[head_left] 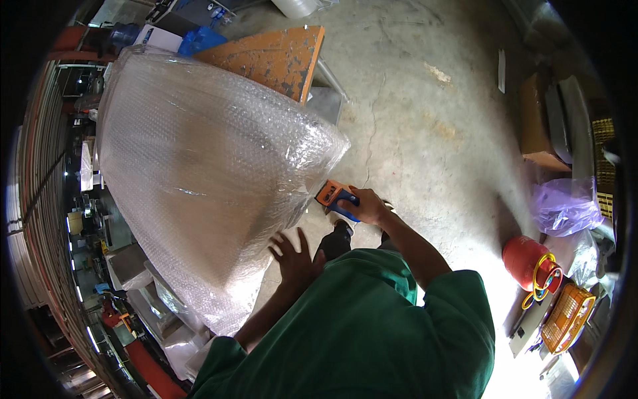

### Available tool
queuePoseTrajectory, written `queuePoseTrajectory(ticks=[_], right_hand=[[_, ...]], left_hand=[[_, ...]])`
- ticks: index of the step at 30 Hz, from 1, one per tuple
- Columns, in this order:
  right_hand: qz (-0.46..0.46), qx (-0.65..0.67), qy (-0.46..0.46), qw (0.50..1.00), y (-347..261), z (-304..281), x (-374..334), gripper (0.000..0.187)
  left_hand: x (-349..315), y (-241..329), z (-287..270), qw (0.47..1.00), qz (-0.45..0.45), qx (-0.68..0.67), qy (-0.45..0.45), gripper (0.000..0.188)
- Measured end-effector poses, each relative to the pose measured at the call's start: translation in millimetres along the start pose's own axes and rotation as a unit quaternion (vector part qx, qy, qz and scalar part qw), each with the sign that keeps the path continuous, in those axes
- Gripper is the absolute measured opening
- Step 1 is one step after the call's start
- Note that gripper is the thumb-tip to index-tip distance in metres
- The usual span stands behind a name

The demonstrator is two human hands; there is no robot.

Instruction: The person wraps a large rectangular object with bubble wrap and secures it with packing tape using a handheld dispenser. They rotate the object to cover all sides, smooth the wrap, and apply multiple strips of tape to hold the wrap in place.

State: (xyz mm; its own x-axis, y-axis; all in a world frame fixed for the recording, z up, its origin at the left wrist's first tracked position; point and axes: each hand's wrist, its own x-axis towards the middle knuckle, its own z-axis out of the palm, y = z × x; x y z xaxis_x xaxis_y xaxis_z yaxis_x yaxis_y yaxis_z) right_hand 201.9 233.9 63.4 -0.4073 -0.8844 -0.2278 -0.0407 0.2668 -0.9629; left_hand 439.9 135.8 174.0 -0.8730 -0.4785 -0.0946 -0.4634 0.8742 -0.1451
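Observation:
A large flat-topped piece wrapped in clear bubble wrap (199, 153) takes up the left and middle of the view, with something brownish showing through. My left hand (297, 261) has its fingers spread against or just beside the near edge of the wrap; exact contact is hard to tell. In my right hand (372, 207) is an orange and blue hand tool (337, 196), gripped by its blue part. Its orange end points toward the wrap's right edge, close to it. Whether the tool touches the wrap cannot be made out.
A worn orange board (272, 63) lies behind the wrapped piece. At right stand a red gas cylinder (522, 259), a purple plastic bag (565, 206), an orange crate (568, 319) and a cardboard box (538, 123). Wrapped items and shelving crowd the left. Below is concrete floor (425, 126).

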Motion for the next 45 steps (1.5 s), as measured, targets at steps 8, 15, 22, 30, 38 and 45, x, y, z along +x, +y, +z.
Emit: queuePoseTrajectory(ticks=[8,15,22,30,38,45], right_hand=[[-0.035,-0.038,0.006,0.999,10,9,44,0.060],[0.136,-0.065,-0.031,0.988,29,7,31,0.069],[0.220,-0.397,-0.099,0.886,-21,-18,44,0.069],[0.265,-0.341,-0.178,0.884,11,-24,-10,0.075],[0.213,-0.051,-0.015,0.976,21,2,-93,0.059],[0.057,0.093,-0.038,0.993,-105,48,-71,0.040]], left_hand=[[116,-3,-43,0.939,0.295,0.170,-0.052,0.069],[136,3,-52,0.790,0.349,0.490,-0.119,0.058],[140,-3,-6,0.775,0.324,0.541,-0.051,0.059],[146,-16,97,0.689,0.254,0.674,0.087,0.057],[89,13,18,0.977,0.090,-0.155,-0.115,0.053],[-72,-80,52,0.286,-0.214,-0.929,0.094,0.045]])
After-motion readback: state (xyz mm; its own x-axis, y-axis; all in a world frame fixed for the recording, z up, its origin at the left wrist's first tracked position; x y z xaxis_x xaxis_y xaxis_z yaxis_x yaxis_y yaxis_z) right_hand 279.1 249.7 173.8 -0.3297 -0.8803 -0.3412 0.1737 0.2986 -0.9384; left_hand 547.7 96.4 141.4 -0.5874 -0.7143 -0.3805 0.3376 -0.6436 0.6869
